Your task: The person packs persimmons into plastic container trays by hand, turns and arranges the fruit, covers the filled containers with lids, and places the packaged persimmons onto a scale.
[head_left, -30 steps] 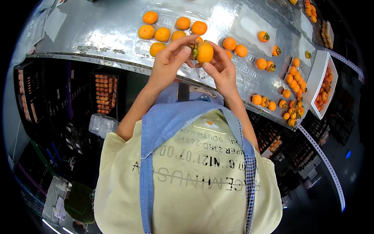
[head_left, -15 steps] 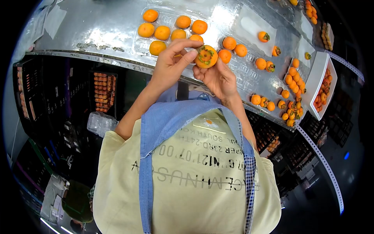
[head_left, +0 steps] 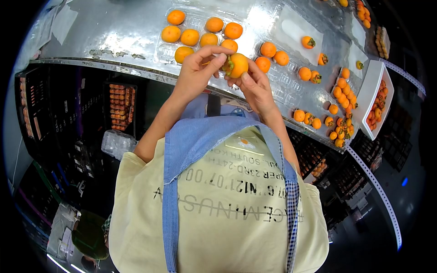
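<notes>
Between my two hands, above the table's near edge, is an orange persimmon with its green leafy cap turned to the left. My left hand has thumb and forefinger closed at the cap side. Fingers and thumb of my right hand grip the fruit from the right and below; some fingertips are hidden behind it. Just beyond my left hand, a clear plastic tray holds several persimmons, such as one at its left.
The metal table carries more persimmons to the right, some in clear trays and a cluster near a white crate of fruit. Below left are a dark box of packed fruit and clear plastic packaging.
The persimmon has been turned: its leafy cap faced me before and now points left. Both hands have shifted slightly to the left with it.
</notes>
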`<act>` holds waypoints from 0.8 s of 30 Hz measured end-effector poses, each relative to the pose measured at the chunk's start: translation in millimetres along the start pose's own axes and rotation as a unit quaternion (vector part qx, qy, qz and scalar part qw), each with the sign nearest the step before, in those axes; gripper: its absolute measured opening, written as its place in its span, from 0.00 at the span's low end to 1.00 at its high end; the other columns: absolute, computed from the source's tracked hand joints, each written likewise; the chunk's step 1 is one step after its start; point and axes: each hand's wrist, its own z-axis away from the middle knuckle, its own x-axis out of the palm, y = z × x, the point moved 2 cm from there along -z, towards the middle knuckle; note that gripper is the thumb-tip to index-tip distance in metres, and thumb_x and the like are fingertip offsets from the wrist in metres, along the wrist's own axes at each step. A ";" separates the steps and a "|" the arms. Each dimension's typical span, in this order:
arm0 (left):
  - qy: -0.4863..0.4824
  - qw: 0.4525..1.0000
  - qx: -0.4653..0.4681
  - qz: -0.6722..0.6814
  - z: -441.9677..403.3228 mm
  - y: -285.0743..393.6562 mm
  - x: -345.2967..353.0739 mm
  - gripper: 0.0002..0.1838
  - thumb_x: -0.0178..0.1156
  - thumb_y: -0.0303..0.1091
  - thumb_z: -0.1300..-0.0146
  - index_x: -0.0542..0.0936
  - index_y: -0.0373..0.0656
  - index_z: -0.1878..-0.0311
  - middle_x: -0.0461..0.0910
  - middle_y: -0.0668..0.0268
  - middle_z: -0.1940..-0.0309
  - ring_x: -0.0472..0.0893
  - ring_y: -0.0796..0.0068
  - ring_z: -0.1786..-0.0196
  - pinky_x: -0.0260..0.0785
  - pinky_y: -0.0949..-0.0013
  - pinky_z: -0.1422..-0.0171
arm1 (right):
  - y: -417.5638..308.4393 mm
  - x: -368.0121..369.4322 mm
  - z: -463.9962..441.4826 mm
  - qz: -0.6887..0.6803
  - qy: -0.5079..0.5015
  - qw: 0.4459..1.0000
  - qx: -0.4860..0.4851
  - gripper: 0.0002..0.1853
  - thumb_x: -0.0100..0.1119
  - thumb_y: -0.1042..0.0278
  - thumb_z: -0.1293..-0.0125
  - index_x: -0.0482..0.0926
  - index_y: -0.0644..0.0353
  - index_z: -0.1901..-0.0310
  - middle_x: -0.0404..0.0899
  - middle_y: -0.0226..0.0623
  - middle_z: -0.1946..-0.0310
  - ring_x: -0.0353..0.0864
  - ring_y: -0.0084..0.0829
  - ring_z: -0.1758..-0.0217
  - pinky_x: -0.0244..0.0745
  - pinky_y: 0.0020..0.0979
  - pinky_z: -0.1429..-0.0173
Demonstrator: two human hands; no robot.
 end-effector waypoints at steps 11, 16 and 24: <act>-0.040 0.999 -0.022 0.002 3.8 -13.6 5.8 0.23 0.62 0.28 0.39 0.71 0.38 0.40 0.77 0.63 0.49 0.78 0.78 0.52 0.72 0.73 0.46 | 0.2 -3.4 -1.4 0.317 0.107 0.936 -0.107 0.31 0.70 0.72 0.47 0.69 0.63 0.42 0.74 0.36 0.54 0.78 0.25 0.58 0.75 0.26 0.55; -0.014 0.993 -0.061 -0.103 12.8 -19.7 7.2 0.23 0.64 0.30 0.40 0.73 0.39 0.42 0.78 0.68 0.51 0.77 0.79 0.56 0.71 0.75 0.48 | -1.4 -22.3 17.1 0.376 0.140 0.912 -0.080 0.27 0.70 0.73 0.49 0.73 0.62 0.46 0.73 0.34 0.59 0.77 0.24 0.64 0.74 0.23 0.61; 0.234 0.708 0.117 -0.656 8.0 -22.3 -58.2 0.26 0.70 0.48 0.50 0.77 0.39 0.54 0.79 0.57 0.64 0.77 0.56 0.60 0.71 0.56 0.57 | -2.5 -57.2 36.5 0.443 0.205 0.870 -0.066 0.28 0.71 0.71 0.50 0.73 0.63 0.46 0.72 0.36 0.58 0.76 0.23 0.67 0.75 0.23 0.62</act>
